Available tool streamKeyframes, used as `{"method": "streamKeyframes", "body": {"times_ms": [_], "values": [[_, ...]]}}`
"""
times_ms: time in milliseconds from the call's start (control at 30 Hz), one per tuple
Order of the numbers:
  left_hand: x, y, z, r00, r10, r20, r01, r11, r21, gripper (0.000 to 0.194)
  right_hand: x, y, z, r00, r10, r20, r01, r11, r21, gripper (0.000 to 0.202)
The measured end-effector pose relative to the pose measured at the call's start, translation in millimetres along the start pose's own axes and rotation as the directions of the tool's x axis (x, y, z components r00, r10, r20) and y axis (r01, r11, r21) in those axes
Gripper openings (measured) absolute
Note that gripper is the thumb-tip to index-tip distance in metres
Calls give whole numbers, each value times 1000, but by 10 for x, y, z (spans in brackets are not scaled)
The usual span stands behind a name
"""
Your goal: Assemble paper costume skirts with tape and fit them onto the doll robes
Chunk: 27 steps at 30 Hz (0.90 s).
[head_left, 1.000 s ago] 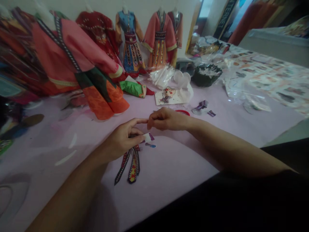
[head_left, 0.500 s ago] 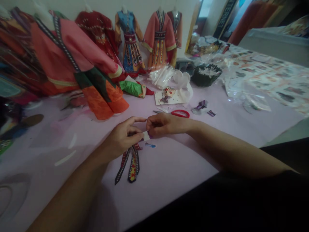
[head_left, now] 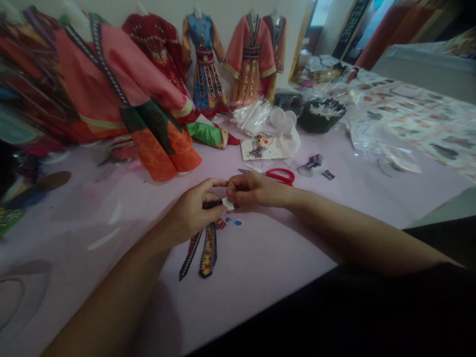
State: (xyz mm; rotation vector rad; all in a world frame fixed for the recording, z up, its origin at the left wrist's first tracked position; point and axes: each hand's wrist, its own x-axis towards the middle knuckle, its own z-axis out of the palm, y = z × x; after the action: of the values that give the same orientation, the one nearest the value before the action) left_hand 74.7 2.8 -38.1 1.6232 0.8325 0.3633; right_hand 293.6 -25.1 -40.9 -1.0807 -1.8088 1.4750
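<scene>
Two bare hands, fingers curled inward: left hand, forefinger extended, pinching a small white piece under its thumb; right hand, knuckles up, fingertips gripping that piece's right end. Patterned strips, emerging below left hand. Scissors, red-handled, just beyond right hand. Counter: bare nearside, right edge slanting; dresses crowding far left.

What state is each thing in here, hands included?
Left hand: closed, holding the white piece
Right hand: curled, touching the white piece
White piece: partly covered
Patterned strips: spread apart, upper ends hidden
Scissors: lying down; open or closed unclear
Dark container: filled with pale bits
Blue outfit: standing upright
</scene>
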Motion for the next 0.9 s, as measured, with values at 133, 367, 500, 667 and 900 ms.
{"method": "streamKeyframes", "body": {"times_ms": [133, 367, 500, 667, 900], "values": [[-8, 43, 28, 1000, -14, -10, 13, 1000, -16, 53, -19, -15, 23, 1000, -10, 5, 10, 999, -43, 21], [-22, 117, 62, 999, 3, -51, -2, 1000, 16, 33, -38, -23, 72, 1000, 13, 26, -10, 994, -109, 20], [-28, 119, 59, 998, -11, -56, 9, 1000, -23, 14, -38, -37, 68, 1000, 18, 17, -16, 989, -144, 27], [-36, 130, 66, 997, -56, -47, 53, 996, -69, 13, -42, -37, 68, 1000, 9, -21, -13, 979, -206, 30], [-35, 138, 68, 994, -90, -64, 86, 995, -52, 12, -36, -34, 72, 999, 19, -46, -28, 979, -203, 33]]}}
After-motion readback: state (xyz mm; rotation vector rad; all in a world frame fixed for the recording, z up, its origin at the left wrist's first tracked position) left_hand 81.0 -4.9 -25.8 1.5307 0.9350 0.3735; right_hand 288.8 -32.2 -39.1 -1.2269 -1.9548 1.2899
